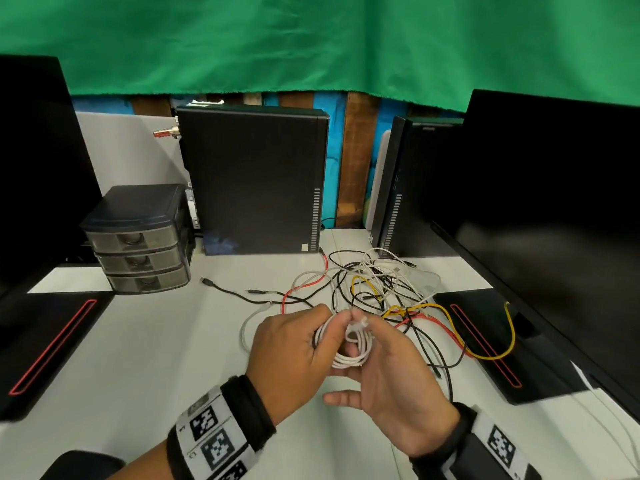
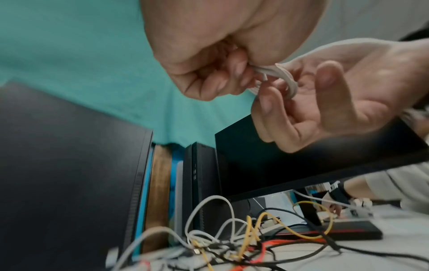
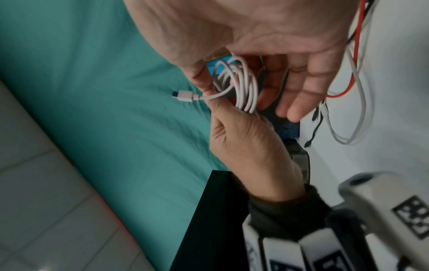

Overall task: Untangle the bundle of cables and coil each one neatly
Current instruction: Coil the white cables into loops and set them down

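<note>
A white cable [image 1: 353, 351] is wound into a small coil and held above the table between both hands. My left hand [image 1: 294, 348] grips one side of the coil [image 2: 282, 72] with curled fingers. My right hand [image 1: 394, 365] pinches the cable near its end, and the white connector [image 3: 183, 96] sticks out past the thumb. In the right wrist view the coil [image 3: 243, 86] hangs in front of the right hand's loosely extended fingers [image 3: 294, 99]. Behind the hands the tangle [image 1: 374, 285] of black, white, red and yellow cables lies on the white table [image 1: 156, 341].
A black computer tower [image 1: 256, 181] stands at the back, with a small drawer unit [image 1: 138, 244] to its left. Black monitors flank the table, one left [image 1: 41, 168] and one right [image 1: 554, 209]. A loose white loop [image 1: 244, 334] lies left of my left hand. Another person's arm [image 2: 394, 185] shows far right.
</note>
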### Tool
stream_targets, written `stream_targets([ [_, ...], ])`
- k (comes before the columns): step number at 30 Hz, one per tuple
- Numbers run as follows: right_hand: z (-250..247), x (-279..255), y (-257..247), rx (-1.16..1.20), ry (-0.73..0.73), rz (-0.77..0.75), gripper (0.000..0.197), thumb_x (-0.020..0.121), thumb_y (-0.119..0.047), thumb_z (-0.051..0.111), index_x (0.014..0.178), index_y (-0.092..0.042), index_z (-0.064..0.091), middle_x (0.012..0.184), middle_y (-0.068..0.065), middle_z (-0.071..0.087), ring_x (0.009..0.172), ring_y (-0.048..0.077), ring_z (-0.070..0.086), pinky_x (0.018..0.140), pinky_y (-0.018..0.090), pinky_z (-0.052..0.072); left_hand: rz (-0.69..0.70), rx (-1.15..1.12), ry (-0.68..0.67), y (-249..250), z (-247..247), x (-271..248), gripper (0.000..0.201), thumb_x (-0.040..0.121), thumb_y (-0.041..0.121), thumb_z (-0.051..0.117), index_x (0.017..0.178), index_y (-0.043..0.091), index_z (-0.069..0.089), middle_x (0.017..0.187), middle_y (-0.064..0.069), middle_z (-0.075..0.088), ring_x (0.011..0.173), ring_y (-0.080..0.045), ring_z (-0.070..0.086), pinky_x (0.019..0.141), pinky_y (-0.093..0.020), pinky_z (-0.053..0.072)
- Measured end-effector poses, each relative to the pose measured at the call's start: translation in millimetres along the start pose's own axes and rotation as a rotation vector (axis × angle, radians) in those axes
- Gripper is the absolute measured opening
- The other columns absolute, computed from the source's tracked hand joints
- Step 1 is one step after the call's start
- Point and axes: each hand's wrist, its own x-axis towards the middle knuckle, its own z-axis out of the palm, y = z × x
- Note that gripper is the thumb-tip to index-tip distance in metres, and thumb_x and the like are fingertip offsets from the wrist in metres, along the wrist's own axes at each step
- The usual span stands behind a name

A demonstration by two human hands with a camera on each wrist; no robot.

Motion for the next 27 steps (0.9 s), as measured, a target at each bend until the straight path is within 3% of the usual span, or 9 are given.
stream_targets([
  [4, -3, 0, 0, -0.212, -0.001, -0.094, 0.051, 0.082, -0.062, 0.058, 0.101, -0.017, 0.072, 0.095, 0.008, 0.067, 0.092, 0.02, 0.067, 0.071, 0.041, 0.054, -0.019, -0.044, 0.002, 6, -3, 2, 0.048, 0.099, 0.05, 0.043, 0.064, 0.018, 0.05, 0.051, 0.008, 0.041, 0.047, -0.015, 0.041, 0.046, -0.037, 0.038],
  [7, -1, 0, 2, -0.396, -0.006, -0.131, 0.04, 0.076, -0.053, 0.063, 0.1, -0.021, 0.068, 0.092, -0.001, 0.071, 0.089, 0.016, 0.067, 0.068, 0.036, 0.054, -0.154, -0.234, -0.031, 0, -2, 6, 0.053, 0.094, 0.057, 0.048, 0.062, 0.014, 0.051, 0.051, 0.0, 0.046, 0.051, -0.022, 0.044, 0.051, -0.042, 0.042],
  [9, -1, 1, 5, -0.423, 0.007, -0.115, 0.03, 0.08, -0.04, 0.067, 0.104, -0.022, 0.066, 0.086, -0.003, 0.068, 0.08, 0.013, 0.067, 0.06, 0.033, 0.052, -0.226, -0.28, -0.016, -6, -3, 10, 0.05, 0.093, 0.057, 0.05, 0.062, 0.018, 0.054, 0.053, 0.0, 0.05, 0.052, -0.019, 0.046, 0.054, -0.041, 0.044],
  [11, -2, 3, 6, -0.399, 0.031, -0.077, 0.014, 0.094, -0.023, 0.064, 0.104, -0.014, 0.065, 0.083, 0.003, 0.066, 0.073, 0.017, 0.066, 0.053, 0.031, 0.048, -0.25, -0.261, 0.015, -12, -4, 13, 0.043, 0.093, 0.054, 0.051, 0.059, 0.028, 0.05, 0.05, 0.008, 0.044, 0.05, -0.01, 0.04, 0.053, -0.035, 0.042],
  [13, -3, 3, 6, -0.318, 0.019, 0.006, 0.01, 0.096, -0.015, 0.061, 0.101, -0.007, 0.065, 0.082, 0.007, 0.067, 0.069, 0.02, 0.065, 0.05, 0.028, 0.045, -0.248, -0.225, 0.041, -15, -4, 12, 0.042, 0.093, 0.056, 0.049, 0.06, 0.031, 0.049, 0.05, 0.007, 0.044, 0.05, -0.01, 0.04, 0.052, -0.036, 0.042],
  [17, -1, 2, 7, -0.089, -0.047, 0.096, 0.027, 0.091, -0.033, 0.066, 0.102, -0.009, 0.071, 0.087, 0.012, 0.069, 0.07, 0.022, 0.068, 0.046, 0.025, 0.047, -0.161, -0.187, 0.038, -13, 2, 5, 0.05, 0.095, 0.056, 0.048, 0.065, 0.017, 0.053, 0.053, -0.001, 0.051, 0.053, -0.024, 0.051, 0.055, -0.042, 0.046],
  [21, 0, 5, 18, -0.243, 0.185, -0.173, 0.012, 0.089, -0.03, 0.073, 0.098, -0.022, 0.072, 0.087, 0.009, 0.069, 0.068, 0.018, 0.066, 0.049, 0.029, 0.048, -0.206, -0.244, 0.056, -13, 1, 8, 0.046, 0.095, 0.05, 0.052, 0.066, 0.015, 0.058, 0.058, 0.0, 0.056, 0.056, -0.02, 0.054, 0.056, -0.039, 0.047],
  [24, -7, 11, 26, -0.479, 0.368, -0.464, 0.037, 0.077, -0.033, 0.081, 0.104, -0.045, 0.059, 0.095, -0.009, 0.064, 0.079, 0.01, 0.065, 0.061, 0.038, 0.052, -0.39, -0.385, 0.085, -12, 1, 12, 0.041, 0.098, 0.038, 0.059, 0.062, 0.019, 0.062, 0.056, 0.002, 0.063, 0.049, -0.013, 0.059, 0.051, -0.027, 0.049],
  [27, -10, 8, 30, -0.6, 0.389, -0.677, 0.036, 0.077, -0.032, 0.079, 0.105, -0.045, 0.061, 0.099, -0.016, 0.059, 0.091, 0.013, 0.062, 0.06, 0.027, 0.049, -0.418, -0.418, 0.074, -9, 0, 13, 0.039, 0.098, 0.028, 0.06, 0.061, 0.015, 0.062, 0.054, 0.002, 0.062, 0.047, -0.012, 0.059, 0.048, -0.021, 0.047],
])
